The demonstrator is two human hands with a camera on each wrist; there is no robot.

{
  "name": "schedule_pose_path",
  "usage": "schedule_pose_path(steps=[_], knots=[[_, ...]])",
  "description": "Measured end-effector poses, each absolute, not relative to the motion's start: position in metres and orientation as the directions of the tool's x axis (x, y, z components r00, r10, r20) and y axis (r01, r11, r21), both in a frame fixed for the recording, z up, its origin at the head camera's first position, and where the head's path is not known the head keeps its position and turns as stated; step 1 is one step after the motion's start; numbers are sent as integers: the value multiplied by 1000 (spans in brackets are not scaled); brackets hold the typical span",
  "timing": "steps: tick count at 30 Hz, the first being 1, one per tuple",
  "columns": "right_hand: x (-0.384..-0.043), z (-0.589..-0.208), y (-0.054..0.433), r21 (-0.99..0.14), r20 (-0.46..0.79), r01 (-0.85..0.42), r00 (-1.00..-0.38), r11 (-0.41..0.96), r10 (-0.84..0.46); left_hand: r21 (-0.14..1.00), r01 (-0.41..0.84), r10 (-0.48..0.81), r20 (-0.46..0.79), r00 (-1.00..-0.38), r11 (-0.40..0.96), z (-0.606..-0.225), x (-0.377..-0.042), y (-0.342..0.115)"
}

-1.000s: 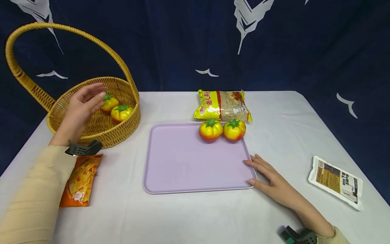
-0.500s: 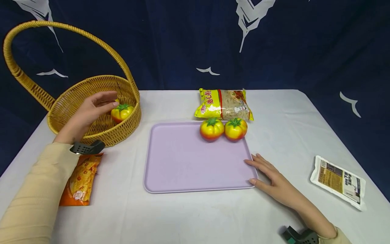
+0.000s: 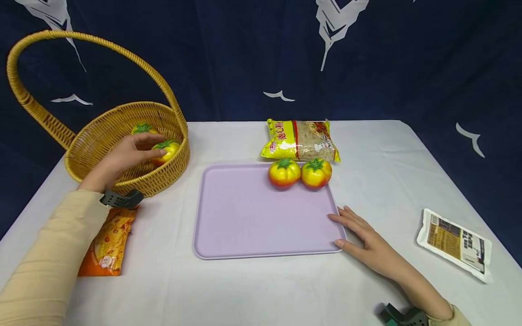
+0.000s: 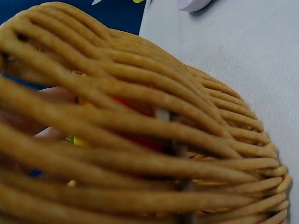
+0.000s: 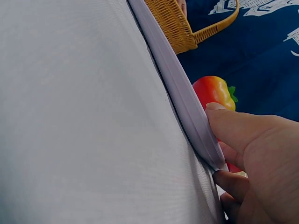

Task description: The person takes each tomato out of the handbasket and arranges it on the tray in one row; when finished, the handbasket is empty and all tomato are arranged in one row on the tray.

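In the head view my left hand (image 3: 128,156) reaches into the wicker basket (image 3: 98,131), thumb and fingers around the nearer red-and-yellow tomato (image 3: 170,151). A second tomato (image 3: 143,128) lies just behind it. Through the weave in the left wrist view, fingertips (image 4: 49,133) show close to the tomato's red side; the rest of the grip is hidden. My right hand (image 3: 367,242) rests at the lilac tray (image 3: 261,217), its relaxed fingers and thumb touching the right edge near the front corner. Two more tomatoes (image 3: 284,174) (image 3: 316,174) sit at the tray's back right corner.
A yellow noodle bag (image 3: 302,140) lies behind the tray. An orange snack packet (image 3: 108,244) is beneath the left forearm, in front of the basket. Far right lies a white packet (image 3: 454,244). The basket's tall handle (image 3: 102,41) arches above the left hand.
My left hand has moved right and down inside the basket, from beside the farther tomato onto the nearer one. The right hand stays at the tray's edge.
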State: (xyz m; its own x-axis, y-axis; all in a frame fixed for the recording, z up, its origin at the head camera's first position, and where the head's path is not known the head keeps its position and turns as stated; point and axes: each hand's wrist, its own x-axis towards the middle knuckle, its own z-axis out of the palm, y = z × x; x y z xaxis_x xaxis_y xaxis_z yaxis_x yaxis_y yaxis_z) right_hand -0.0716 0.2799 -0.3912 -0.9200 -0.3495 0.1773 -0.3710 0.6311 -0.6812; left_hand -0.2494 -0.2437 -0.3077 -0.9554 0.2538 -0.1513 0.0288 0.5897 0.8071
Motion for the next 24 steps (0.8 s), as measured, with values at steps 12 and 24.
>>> schedule_pose_path(steps=[12, 24], knots=[[-72, -392, 280, -683, 170, -364, -922, 633, -347, 721, -13, 328, -330, -885, 693, -309, -251, -241], [-70, -392, 281, -694, 167, -364, -921, 621, -352, 806, -13, 173, -143, -974, 591, -289, -228, -233]])
